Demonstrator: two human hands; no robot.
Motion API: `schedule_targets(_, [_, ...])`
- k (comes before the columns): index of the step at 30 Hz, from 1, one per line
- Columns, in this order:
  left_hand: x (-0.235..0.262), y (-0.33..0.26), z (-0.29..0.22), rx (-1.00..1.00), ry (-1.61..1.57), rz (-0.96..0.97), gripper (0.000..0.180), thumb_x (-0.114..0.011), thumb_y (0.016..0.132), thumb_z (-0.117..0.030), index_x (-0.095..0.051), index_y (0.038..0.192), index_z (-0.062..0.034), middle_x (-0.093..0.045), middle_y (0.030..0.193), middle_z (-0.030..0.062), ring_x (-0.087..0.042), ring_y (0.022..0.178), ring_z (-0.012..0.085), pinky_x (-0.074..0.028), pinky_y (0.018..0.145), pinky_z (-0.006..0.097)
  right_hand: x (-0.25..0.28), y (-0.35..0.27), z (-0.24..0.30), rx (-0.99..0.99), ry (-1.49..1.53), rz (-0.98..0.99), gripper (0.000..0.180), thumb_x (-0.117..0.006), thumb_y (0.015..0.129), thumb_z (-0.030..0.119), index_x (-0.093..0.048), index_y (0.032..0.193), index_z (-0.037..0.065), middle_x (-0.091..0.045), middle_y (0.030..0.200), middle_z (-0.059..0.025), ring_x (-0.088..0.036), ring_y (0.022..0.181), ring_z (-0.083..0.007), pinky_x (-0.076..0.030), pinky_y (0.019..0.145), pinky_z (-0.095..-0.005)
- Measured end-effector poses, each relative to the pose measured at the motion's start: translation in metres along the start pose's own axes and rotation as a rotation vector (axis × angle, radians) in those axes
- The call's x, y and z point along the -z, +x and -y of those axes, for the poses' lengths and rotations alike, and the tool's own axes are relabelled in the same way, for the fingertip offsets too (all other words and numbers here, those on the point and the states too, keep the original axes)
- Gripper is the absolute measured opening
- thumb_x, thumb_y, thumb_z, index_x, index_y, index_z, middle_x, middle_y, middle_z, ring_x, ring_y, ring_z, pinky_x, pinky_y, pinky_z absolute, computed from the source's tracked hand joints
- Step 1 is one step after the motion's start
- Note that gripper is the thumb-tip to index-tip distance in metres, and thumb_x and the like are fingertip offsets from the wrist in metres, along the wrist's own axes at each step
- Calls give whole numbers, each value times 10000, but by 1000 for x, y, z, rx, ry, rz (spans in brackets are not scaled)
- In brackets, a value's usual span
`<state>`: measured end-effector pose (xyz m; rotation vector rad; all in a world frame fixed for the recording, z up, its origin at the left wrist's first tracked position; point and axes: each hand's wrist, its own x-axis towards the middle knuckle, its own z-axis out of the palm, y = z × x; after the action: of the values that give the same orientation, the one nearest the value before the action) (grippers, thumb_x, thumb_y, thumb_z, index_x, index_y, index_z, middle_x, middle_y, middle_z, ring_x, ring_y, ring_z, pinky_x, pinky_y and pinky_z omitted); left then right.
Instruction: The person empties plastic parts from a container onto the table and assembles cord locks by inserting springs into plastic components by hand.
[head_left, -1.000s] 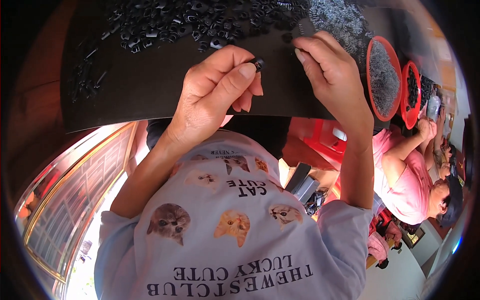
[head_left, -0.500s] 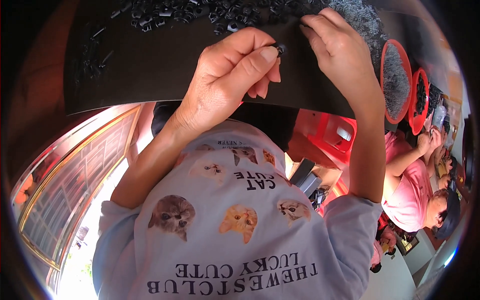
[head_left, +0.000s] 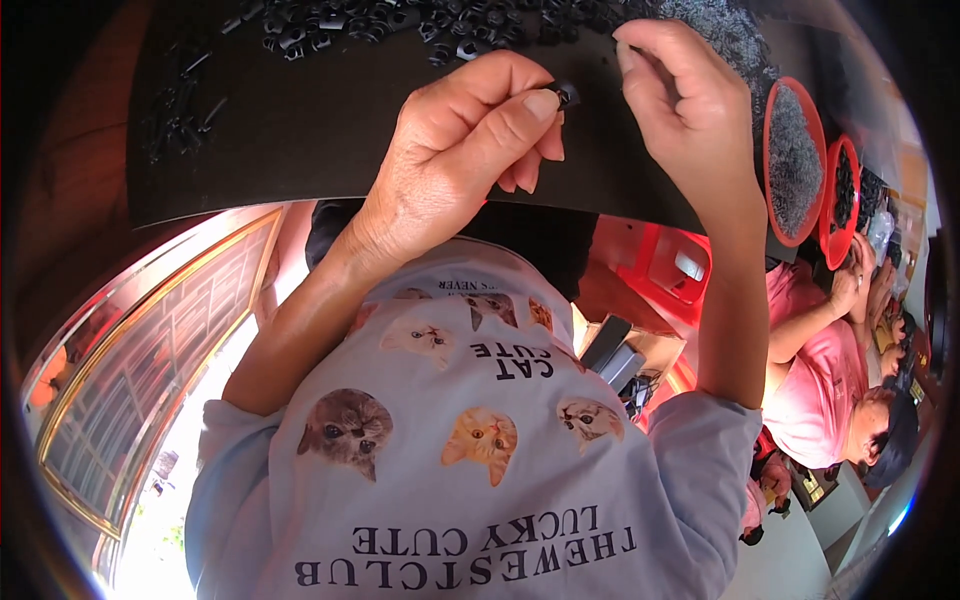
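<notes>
Between thumb and bent forefinger, my left hand [head_left: 470,150] pinches a small black plastic part [head_left: 567,95], whose end pokes out past the fingertips. Most of that part is hidden by the fingers. To its right, my right hand [head_left: 690,110] is raised above the dark tabletop [head_left: 330,150], thumb and forefinger tips drawn together. Whatever sits between those tips is too small to make out. Just beyond it lies a heap of tiny silvery, wiry pieces [head_left: 725,35]. Many similar black plastic parts [head_left: 470,30] are spread along the far side of the table.
Thin black sticks [head_left: 185,110] lie at the table's left. On the right stand a red basin [head_left: 773,180] of silvery pieces and a second red basin [head_left: 829,235] with black parts. A co-worker in pink [head_left: 820,380] sits beyond them. A red stool [head_left: 665,265] is below the table edge.
My right hand has shifted slightly right, and its thumb and forefinger have come closer together. The left hand keeps its hold, with a little more of the black part showing.
</notes>
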<state>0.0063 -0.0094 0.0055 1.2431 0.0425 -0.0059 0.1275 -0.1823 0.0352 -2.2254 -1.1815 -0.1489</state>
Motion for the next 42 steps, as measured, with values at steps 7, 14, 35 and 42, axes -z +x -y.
schedule_targets(7, [1,-1,-2,23,38,6,218,-468,1018,-192,-572,1076,-9,-640,841,78,-545,620,92,-456,575,224,5,-4,19,-381,503,61,166,-563,939,47,-634,1087,24,-657,834,-68,-667,706,-109,-506,554,-228])
schedule_targets(14, [2,-1,-2,11,30,19,211,-468,1018,-188,-575,1069,-13,-638,844,71,-547,629,90,-461,590,226,2,-10,25,-425,602,92,153,-591,919,18,-583,1071,14,-658,836,-54,-681,695,-112,-519,527,-220])
schedule_targets(35, [4,-1,-3,52,30,44,222,-467,1021,-193,-569,1072,-3,-639,848,76,-547,645,92,-466,593,231,23,3,38,-535,859,132,80,-626,897,44,-614,967,6,-644,790,-24,-608,637,-65,-469,536,-193])
schedule_targets(42, [1,0,-5,60,-12,16,218,-487,1015,-201,-575,1044,-4,-619,808,47,-520,626,71,-439,566,216,20,6,34,-563,925,172,84,-620,896,42,-622,972,7,-665,770,-55,-630,628,-82,-471,503,-198])
